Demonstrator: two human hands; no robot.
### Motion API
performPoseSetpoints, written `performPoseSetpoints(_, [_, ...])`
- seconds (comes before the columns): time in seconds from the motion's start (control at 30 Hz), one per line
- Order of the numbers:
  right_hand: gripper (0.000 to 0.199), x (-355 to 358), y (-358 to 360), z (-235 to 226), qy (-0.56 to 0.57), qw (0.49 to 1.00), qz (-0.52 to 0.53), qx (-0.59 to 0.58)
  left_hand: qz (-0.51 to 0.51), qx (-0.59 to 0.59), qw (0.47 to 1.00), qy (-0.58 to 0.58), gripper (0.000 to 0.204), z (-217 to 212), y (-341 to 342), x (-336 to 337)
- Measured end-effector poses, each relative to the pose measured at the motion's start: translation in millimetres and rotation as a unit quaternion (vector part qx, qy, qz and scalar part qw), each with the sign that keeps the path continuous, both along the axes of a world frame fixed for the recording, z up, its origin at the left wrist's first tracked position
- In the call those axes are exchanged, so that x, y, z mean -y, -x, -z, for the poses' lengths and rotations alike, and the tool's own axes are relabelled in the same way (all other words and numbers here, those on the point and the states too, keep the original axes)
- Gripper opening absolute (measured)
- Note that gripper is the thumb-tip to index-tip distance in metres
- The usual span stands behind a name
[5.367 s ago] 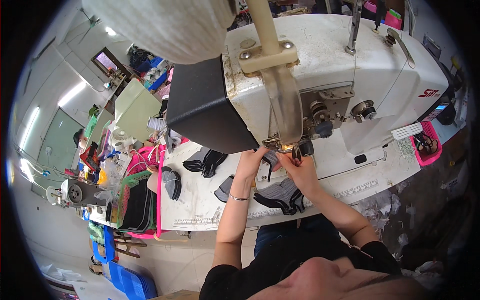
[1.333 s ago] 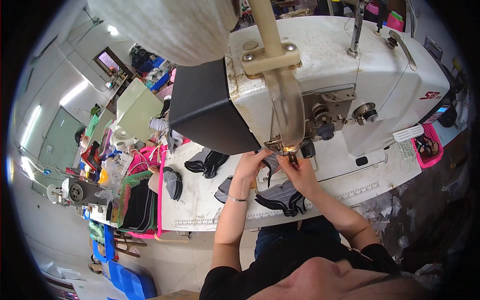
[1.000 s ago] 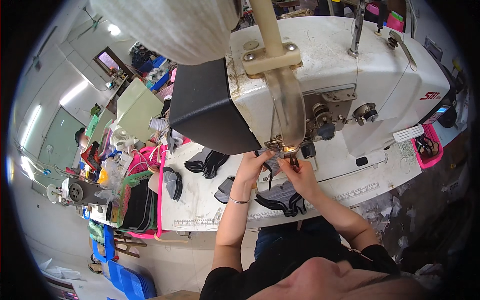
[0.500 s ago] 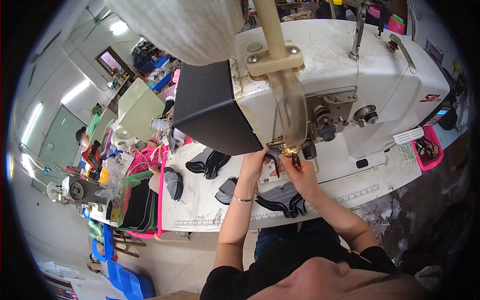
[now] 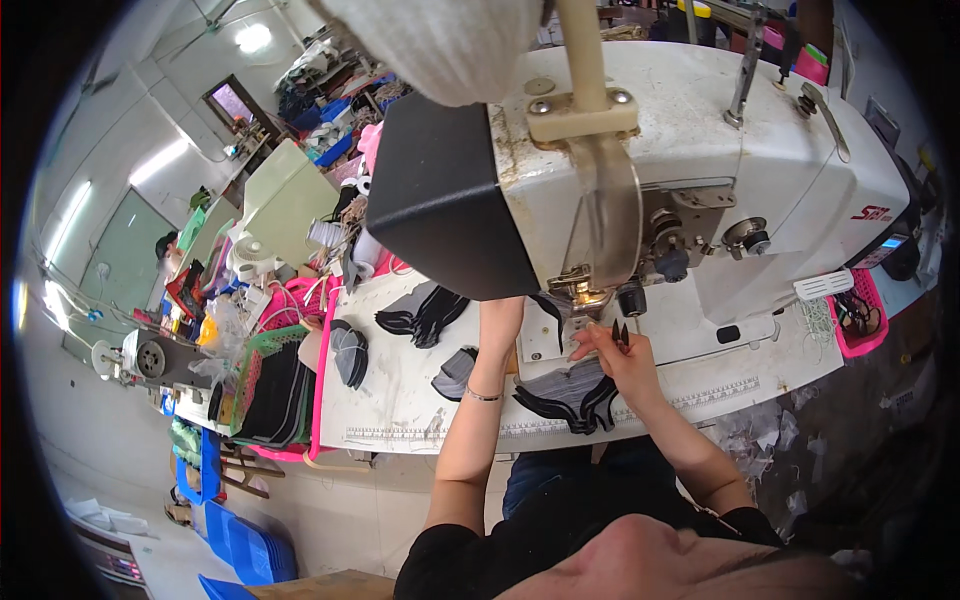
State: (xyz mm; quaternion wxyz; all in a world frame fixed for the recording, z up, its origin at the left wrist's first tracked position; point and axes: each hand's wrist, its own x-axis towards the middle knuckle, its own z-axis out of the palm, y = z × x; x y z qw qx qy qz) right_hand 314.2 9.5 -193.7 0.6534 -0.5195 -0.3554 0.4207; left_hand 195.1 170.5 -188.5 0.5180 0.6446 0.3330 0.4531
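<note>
My left hand (image 5: 501, 318) reaches under the black end of a white industrial sewing machine (image 5: 700, 180), and its fingers are hidden there. A dark fabric piece (image 5: 549, 304) lies by the needle area (image 5: 583, 296), right beside that hand. My right hand (image 5: 618, 358) is just right of the needle and pinches small black snips (image 5: 620, 334) with their points up. A stack of dark cut pieces (image 5: 570, 392) lies on the white table (image 5: 400, 400) below my right hand.
More dark cut pieces lie left on the table: a fan (image 5: 425, 310), a grey pile (image 5: 455, 370) and an oval stack (image 5: 350, 352). A green basket (image 5: 262, 385) of dark parts stands left, a pink basket (image 5: 860, 315) right. Blue crates (image 5: 235, 535) sit on the floor.
My left hand has slid further up under the machine head, hiding its fingers. My right hand stays beside the needle, and the snips' points now show above its fingers.
</note>
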Motion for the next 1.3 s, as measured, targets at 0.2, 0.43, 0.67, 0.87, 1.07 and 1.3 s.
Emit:
performPoseSetpoints(0.2, [0.029, 3.5, -6.0, 19.0, 0.015, 1.0, 0.015, 0.001, -0.02, 0.112, 0.992, -0.06, 0.031, -7.6, 46.0, 41.5])
performPoseSetpoints(0.43, [0.029, 10.0, -13.5, 33.2, 0.009, 0.999, 0.034, -0.014, -0.27, -0.253, 0.925, -0.085, 0.029, 91.7, 190.4, 40.5])
performPoseSetpoints(0.67, [0.029, 10.9, -7.1, 27.2, 0.032, 0.999, 0.014, 0.005, -0.171, -0.253, 0.907, -0.291, 0.024, 42.6, 103.8, 71.1])
performPoseSetpoints(0.87, [0.028, 22.3, -4.4, 29.3, 0.036, 0.995, -0.001, 0.091, 0.032, -0.373, 0.898, -0.232, 0.057, 70.0, 66.4, 94.9])
performPoseSetpoints(1.07, [0.023, 23.2, -7.3, 55.2, 0.12, 0.965, -0.034, 0.231, -0.023, -0.31, 0.904, -0.293, 0.051, 67.9, 61.4, 103.9])
performPoseSetpoints(1.3, [0.021, 23.2, 12.9, 30.5, -0.025, 0.924, 0.04, 0.379, 0.116, -0.132, 0.958, -0.228, 0.038, 43.6, 58.5, 95.3])
